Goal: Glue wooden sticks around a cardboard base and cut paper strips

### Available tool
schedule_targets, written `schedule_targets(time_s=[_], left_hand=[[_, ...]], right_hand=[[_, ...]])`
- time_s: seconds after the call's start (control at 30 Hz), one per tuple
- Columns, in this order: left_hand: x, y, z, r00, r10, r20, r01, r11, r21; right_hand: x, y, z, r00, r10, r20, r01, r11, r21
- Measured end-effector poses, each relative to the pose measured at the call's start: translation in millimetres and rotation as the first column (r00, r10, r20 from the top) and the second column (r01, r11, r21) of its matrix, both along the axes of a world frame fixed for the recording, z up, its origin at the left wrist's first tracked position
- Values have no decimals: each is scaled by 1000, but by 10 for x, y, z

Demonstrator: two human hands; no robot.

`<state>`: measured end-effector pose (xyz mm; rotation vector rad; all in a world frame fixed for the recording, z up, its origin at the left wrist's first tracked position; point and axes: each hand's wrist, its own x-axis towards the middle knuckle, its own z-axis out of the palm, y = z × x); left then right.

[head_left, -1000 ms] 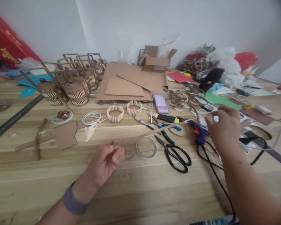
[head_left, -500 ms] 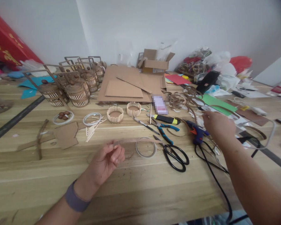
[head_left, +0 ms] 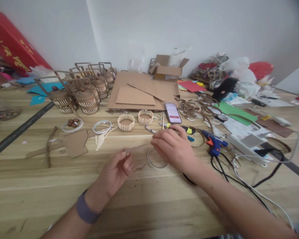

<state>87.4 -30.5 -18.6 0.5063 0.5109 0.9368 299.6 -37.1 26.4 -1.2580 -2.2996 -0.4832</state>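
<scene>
Brown and thin, the strip (head_left: pixel 141 146) is stretched between your two hands, above the wooden table (head_left: pixel 139 205). Your left hand (head_left: pixel 119 167) pinches one end of it between the thumb and the bent fingers. Your right hand (head_left: pixel 174 149) is at the other end, with its fingers close together; whether they grip the strip, I cannot tell, because they hide that end. Under your right hand lies a white ring (head_left: pixel 151 163), which the hand covers in part. Just beyond this hand are the knife (head_left: pixel 189 129) and the phone (head_left: pixel 173 113), and to its right lies the blue glue gun (head_left: pixel 216 145). Beyond your left hand stand two round baskets (head_left: pixel 126 124), side by side. To the left of them, loose sticks (head_left: pixel 101 140) lie in a small heap, and farther left there is a flat piece of cardboard (head_left: pixel 75 143).
</scene>
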Motion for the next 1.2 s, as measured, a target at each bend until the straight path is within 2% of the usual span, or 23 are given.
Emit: schedule_targets(time_s=[0.13,0.17,0.23,0.3,0.43,0.5,0.6,0.7,0.8,0.9,0.97,1.0,1.1,1.2], left_hand=[[13,35,8,997,70,25,-69,997,-39],[16,45,9,996,87,24,-86,995,-51],[22,60,2,994,112,18,-110,991,-78],[30,66,-15,993,118,8,-117,988,-103],[50,58,-62,994,104,-24,-106,985,-138],[57,54,-82,995,94,-36,-99,985,-142],[65,57,-107,995,87,-38,-91,985,-143],[68,65,-128,995,97,-36,-102,982,-158],[67,72,-143,994,98,-41,-104,979,-177],[67,76,-138,990,125,-63,-133,982,-134],[67,72,-122,980,181,-86,-188,979,-80],[66,67,-112,972,212,-96,-218,974,-55],[65,34,-77,963,255,-88,-255,967,11],[72,-20,-56,974,225,-30,-221,971,93]], right_hand=[[194,424,261,983,-148,-106,147,989,-17],[230,546,331,974,-181,-136,172,982,-76],[267,788,424,964,-212,-162,162,947,-278],[258,1005,429,972,-200,-120,123,876,-465],[185,1325,225,989,-141,-53,71,746,-663],[162,1422,104,990,-132,-56,53,698,-714],[174,1494,13,983,-150,-106,22,666,-745],[241,1484,64,960,-195,-200,-26,650,-760],[325,1377,216,912,-249,-327,-89,656,-749],[356,1140,399,801,-287,-525,-236,655,-718],[317,912,498,535,-355,-767,-505,594,-627],[278,785,532,419,-392,-819,-602,555,-574],[105,405,547,218,-492,-843,-747,472,-469],[-92,113,448,136,-592,-795,-819,384,-426]])
